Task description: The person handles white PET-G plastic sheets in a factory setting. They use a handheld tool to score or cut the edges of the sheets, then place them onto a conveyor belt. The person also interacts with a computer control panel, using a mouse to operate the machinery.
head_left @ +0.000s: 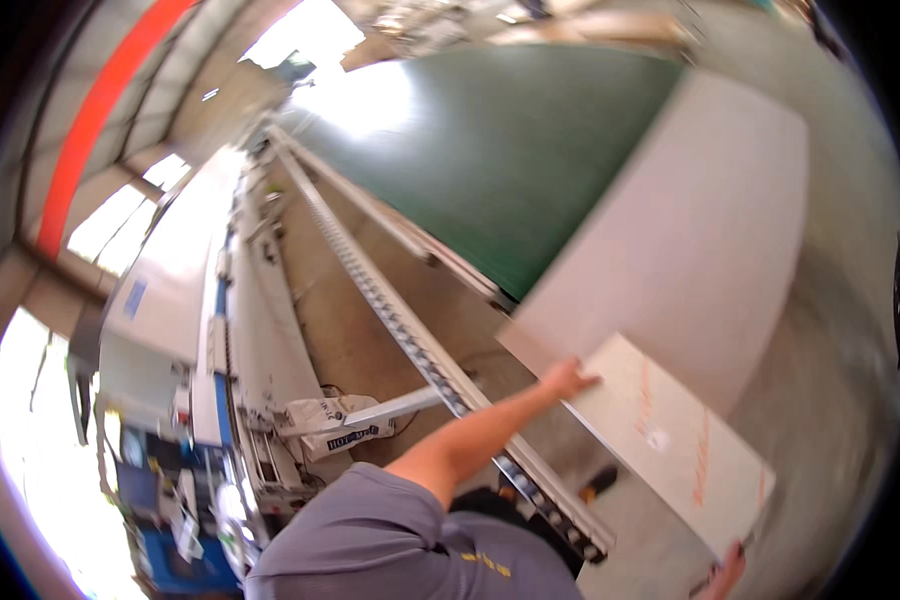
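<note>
A white rectangular board (670, 440) with orange markings slants across the lower right. My left hand (567, 380) grips its near-left edge close to the upper corner, fingers lying over the top face. At the opposite, lower end my right hand (727, 574) is closed on the corner, partly cut off by the dark rim of the picture. Just beyond this board spreads a larger pale panel (715, 200), whose near part the board overlaps in view. Whether the two touch, I cannot tell.
A wide green conveyor belt (530, 140) stretches beyond the panel. A narrow roller rail (370, 280) runs diagonally past my left arm. At the left stand a long white machine (170, 290) and a printed white sack (335, 425). One shoe (600, 482) shows on the concrete floor.
</note>
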`<state>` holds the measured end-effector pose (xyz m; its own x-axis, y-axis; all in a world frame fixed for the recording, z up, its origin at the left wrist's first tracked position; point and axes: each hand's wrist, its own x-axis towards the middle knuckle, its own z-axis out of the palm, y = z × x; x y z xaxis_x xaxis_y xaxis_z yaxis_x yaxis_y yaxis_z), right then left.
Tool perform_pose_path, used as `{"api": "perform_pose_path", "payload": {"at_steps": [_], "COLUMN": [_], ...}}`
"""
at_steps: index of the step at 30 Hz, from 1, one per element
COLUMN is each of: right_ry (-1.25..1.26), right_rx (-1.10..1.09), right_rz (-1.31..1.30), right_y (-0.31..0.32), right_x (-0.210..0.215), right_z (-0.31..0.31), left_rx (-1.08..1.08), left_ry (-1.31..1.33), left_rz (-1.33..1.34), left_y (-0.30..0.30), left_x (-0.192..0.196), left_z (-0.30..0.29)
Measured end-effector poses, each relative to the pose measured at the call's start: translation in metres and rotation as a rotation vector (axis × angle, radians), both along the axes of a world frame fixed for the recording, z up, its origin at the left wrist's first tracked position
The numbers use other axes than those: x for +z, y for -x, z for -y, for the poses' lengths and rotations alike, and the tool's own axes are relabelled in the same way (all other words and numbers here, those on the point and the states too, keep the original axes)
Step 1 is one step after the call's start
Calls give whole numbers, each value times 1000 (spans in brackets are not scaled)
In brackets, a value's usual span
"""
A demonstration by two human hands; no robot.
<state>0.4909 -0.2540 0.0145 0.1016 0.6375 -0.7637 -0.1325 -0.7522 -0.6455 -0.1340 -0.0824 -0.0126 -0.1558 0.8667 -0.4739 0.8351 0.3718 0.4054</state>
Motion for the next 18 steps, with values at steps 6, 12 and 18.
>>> {"api": "perform_pose_path", "payload": {"at_steps": [6, 12, 18], "right_ry": [-321, -840, -1182], "right_rx": [235, 418, 802], "right_rz": [317, 229, -334], "right_y": [80, 291, 615], "right_x": [165, 250, 261], "right_z": [-60, -48, 43], "left_rx": [379, 830, 1427], "left_ry": [-279, -473, -604], "left_rz": [453, 616, 422], "left_y": [26, 179, 266], "left_x": [164, 234, 230], "left_z": [67, 304, 647]}}
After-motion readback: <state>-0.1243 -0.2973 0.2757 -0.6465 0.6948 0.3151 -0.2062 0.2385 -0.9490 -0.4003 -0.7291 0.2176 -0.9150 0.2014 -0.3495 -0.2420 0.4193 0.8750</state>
